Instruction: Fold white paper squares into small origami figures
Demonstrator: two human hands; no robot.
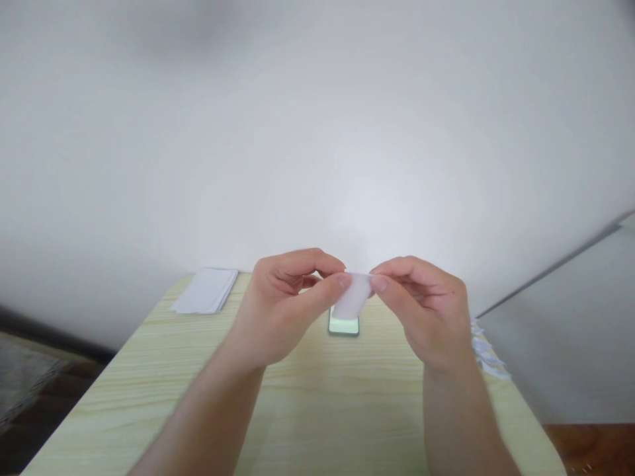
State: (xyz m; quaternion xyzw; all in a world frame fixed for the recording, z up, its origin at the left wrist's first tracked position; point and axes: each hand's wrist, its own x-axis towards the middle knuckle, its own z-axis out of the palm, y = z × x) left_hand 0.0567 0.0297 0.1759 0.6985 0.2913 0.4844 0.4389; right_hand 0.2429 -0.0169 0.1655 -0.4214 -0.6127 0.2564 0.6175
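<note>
A small white piece of paper (353,297) is held up between my two hands over the table. My left hand (292,304) pinches its upper left corner between thumb and forefinger. At the upper right corner, my right hand (421,304) grips it the same way. The paper's top edge looks narrow and straight, perhaps folded, and its lower part hangs down. Behind it lies a phone (344,328) with a lit, pale green screen, its upper part hidden by the paper.
A stack of white paper sheets (206,291) rests at the table's back left. Several folded white paper pieces (486,354) lie along the right edge, partly behind my right wrist. The light wooden table (337,410) meets a white wall (317,132) at the back.
</note>
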